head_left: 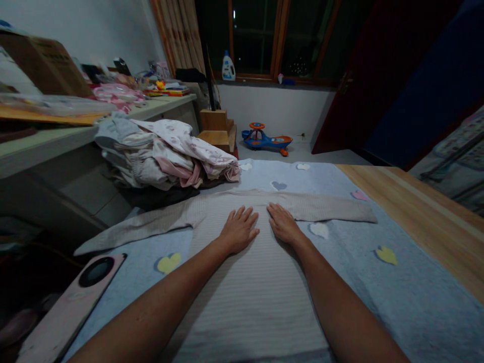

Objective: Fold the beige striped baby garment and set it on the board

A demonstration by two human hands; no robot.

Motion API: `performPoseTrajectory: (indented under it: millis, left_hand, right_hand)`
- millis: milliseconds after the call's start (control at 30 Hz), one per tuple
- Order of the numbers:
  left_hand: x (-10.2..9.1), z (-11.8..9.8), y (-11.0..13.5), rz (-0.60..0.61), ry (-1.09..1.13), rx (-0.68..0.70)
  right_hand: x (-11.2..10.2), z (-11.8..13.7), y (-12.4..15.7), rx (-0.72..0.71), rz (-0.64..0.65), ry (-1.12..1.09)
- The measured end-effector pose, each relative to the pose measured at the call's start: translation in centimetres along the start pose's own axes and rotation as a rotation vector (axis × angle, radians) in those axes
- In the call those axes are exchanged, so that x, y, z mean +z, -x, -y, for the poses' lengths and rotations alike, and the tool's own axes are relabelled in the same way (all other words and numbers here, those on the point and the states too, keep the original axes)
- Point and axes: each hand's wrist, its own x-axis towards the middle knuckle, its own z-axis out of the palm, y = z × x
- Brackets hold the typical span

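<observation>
A light grey ribbed long-sleeved shirt (245,287) lies spread out flat, its sleeves stretched to both sides and its neck end away from me. On its upper chest rests my left hand (239,229), palm down with the fingers spread. My right hand (283,222) lies flat just to the right, fingers stretched out and fairly close together on the cloth. Neither hand grips anything. Under the shirt is a pale blue blanket (378,297) with white, yellow, pink and grey hearts.
A heap of folded clothes (162,151) stands beyond the left sleeve. A pink phone (71,312) lies at the near left. Along the left runs a cluttered desk (166,108). Bare wooden board (423,212) borders the blanket at right. A blue ride-on toy (266,141) stands on the floor.
</observation>
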Motion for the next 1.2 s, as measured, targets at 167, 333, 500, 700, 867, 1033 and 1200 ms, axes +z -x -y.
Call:
performPoseTrajectory:
  millis: [167, 333, 500, 700, 867, 1033, 1200]
  left_hand:
    - [-0.1, 0.1, 0.3, -0.005, 0.006, 0.015]
    - [-0.5, -0.3, 0.5, 0.004, 0.01, 0.013]
    - [-0.5, -0.3, 0.5, -0.009, 0.012, 0.006]
    - [-0.2, -0.1, 0.5, -0.02, 0.034, 0.009]
    - [-0.3, 0.1, 0.6, -0.012, 0.057, 0.014]
    - [-0.7, 1.1, 1.0, 0.0, 0.06, 0.003]
    - [-1.5, 5.0, 1.5, 0.003, -0.032, -0.264]
  right_hand:
    - [-1.9, -0.5, -0.3, 0.09, 0.093, 0.064]
    - [-3.1, 0.7, -2.8, 0.021, 0.032, 0.07]
    - [-1.4, 2.3, -5.2, -0.113, 0.006, 0.004]
    - [0.3, 1.4, -5.1, 0.006, -0.119, 0.028]
    - [-0.4, 0.5, -5.1, 0.069, -0.094, 0.084]
    - [-0.6, -0.2, -5.3, 0.119, -0.096, 0.103]
    - [-0.4, -0.5, -4.9, 0.116, -0.124, 0.109]
